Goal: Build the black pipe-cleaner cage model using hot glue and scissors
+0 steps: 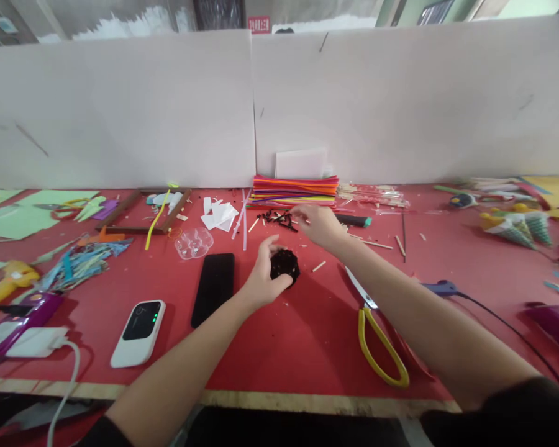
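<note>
My left hand [263,275] is curled around a small black bumpy ball-like piece [286,264] resting on the red table [289,335]. My right hand [320,225] reaches further back, fingers pinched over a scatter of small black bits [277,218] lying in front of a stack of coloured foam sheets [295,190]. What the right fingertips hold is too small to make out.
A black phone [213,288] and a white pocket device [138,332] lie to the left. Yellow-handled scissors [376,338] lie under my right forearm. A wooden frame [142,211], clear plastic tray [193,242], glue guns and paper scraps surround the area. White partition boards [168,112] stand behind.
</note>
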Demonstrator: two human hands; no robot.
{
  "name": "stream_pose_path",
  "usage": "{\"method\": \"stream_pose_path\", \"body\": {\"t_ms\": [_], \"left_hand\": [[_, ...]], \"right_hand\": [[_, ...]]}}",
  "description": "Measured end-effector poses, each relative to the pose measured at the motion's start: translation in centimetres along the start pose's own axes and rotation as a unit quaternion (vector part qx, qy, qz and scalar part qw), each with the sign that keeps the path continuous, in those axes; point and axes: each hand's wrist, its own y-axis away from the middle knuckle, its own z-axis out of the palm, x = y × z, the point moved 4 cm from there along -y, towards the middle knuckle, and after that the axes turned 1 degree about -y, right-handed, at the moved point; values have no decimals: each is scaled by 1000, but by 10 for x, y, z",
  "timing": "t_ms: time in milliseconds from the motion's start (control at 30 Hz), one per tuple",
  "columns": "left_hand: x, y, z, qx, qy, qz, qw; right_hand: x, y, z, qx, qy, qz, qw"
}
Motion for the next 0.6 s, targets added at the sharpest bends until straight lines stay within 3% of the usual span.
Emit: {"method": "stream_pose_path", "body": {"t_ms": [300, 467, 600], "left_hand": [[11, 4, 3, -42, -58, 31, 997], [15, 5, 3, -77, -78, 23, 994], [14, 6, 4, -83, -68, 18, 994]], "right_hand": [[-12, 102, 1, 54, -152, 4, 987], [-13, 123, 0, 81, -215, -52, 972], [-13, 129, 0, 129, -188, -91, 969]]}}
